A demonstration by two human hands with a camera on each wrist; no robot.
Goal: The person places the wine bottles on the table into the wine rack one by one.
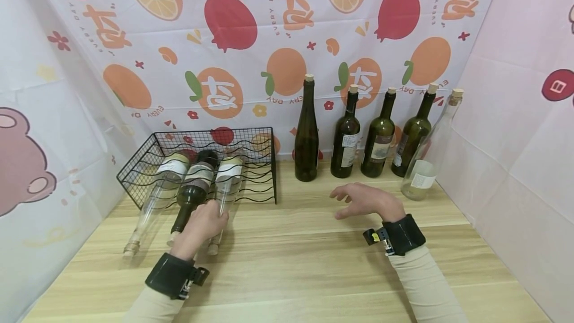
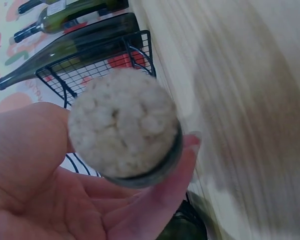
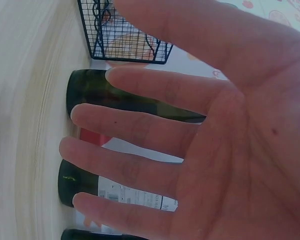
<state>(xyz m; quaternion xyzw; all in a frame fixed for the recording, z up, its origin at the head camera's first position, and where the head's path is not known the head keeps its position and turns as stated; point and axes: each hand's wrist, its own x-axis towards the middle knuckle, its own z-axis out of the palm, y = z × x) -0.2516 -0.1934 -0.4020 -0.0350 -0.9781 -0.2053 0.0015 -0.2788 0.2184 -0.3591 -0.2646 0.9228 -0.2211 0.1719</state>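
Note:
My left hand (image 1: 204, 224) grips the neck of a clear glass bottle (image 1: 227, 183) lying in a black wire rack (image 1: 197, 133). Its cork (image 2: 124, 124) faces the left wrist camera, with thumb and fingers around the neck just behind it. To the left in the rack lie a dark green bottle (image 1: 194, 194), its neck partly behind my left hand, and another clear bottle (image 1: 154, 208). My right hand (image 1: 365, 199) hovers with spread, relaxed fingers and holds nothing, in front of the standing green bottles (image 1: 344, 146).
Along the back stand a tall dark bottle (image 1: 307, 143), two more green bottles (image 1: 378, 148) and a clear corked bottle (image 1: 423, 166) at the right. Fruit-printed cloth (image 1: 251, 59) hangs behind and beside the wooden table (image 1: 287, 263).

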